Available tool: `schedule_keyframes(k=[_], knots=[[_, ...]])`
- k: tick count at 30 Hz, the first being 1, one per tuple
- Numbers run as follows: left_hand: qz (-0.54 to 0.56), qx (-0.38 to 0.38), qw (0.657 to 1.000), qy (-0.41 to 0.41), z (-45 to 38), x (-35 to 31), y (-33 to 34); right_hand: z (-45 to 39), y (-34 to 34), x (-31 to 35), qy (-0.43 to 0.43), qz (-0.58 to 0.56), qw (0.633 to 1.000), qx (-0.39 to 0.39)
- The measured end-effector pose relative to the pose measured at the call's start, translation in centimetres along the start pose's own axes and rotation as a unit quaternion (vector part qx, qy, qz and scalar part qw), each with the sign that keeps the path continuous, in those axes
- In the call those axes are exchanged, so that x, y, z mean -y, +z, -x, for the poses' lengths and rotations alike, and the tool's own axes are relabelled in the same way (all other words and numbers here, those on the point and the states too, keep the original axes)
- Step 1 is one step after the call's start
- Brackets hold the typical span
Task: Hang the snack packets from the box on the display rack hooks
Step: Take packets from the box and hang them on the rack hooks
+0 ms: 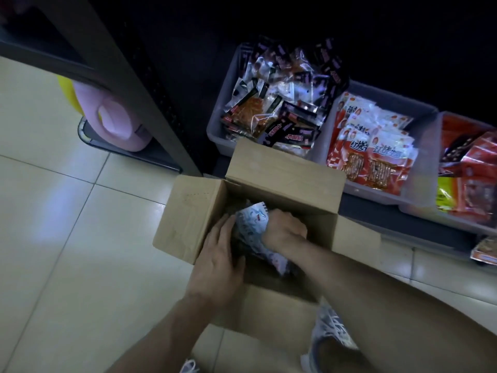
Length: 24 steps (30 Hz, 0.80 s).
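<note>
Packets (252,224) of pale crinkly film lie inside the cardboard box (282,181); right hand (285,232) grips one, left hand (217,262) apparently steadies them, fingers straight. Light, slippery: pinch the top seal.

brown cardboard box (193,208): on tiled floor, flaps open | white-blue crinkly plastic snack packets (251,224): inside box, upright-ish, top edge poking above rim, lower ones in shadow
</note>
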State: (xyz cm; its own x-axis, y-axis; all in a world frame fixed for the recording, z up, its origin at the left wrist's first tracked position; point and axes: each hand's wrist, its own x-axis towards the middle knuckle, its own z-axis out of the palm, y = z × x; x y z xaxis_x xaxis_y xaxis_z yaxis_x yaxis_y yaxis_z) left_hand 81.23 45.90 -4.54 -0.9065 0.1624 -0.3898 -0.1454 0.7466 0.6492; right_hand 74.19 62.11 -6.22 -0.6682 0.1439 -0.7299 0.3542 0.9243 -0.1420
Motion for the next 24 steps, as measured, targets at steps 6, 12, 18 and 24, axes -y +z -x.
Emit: schedule_keyframes(k=[6, 12, 18, 24], knots=[[-0.022, 0.005, 0.992, 0.126, 1.8, -2.9, -5.5, 14.6, -10.7, -1.2, -0.282, 0.155, 0.937, -0.139], [-0.219, 0.031, 0.937, 0.271, 4.3, -6.9, -9.2, 18.8, -14.0, -4.4, -0.388, 0.239, 0.882, -0.119], [-0.23, 0.041, 0.951, 0.204, 6.3, -6.9, -8.5, 16.2, -11.8, -2.9, -0.444, 0.184, 0.868, -0.123], [0.087, 0.018, 0.988, -0.13, 7.0, -4.5, -7.7, 11.6, -10.4, 0.2, -0.257, -0.313, 0.914, -0.035]])
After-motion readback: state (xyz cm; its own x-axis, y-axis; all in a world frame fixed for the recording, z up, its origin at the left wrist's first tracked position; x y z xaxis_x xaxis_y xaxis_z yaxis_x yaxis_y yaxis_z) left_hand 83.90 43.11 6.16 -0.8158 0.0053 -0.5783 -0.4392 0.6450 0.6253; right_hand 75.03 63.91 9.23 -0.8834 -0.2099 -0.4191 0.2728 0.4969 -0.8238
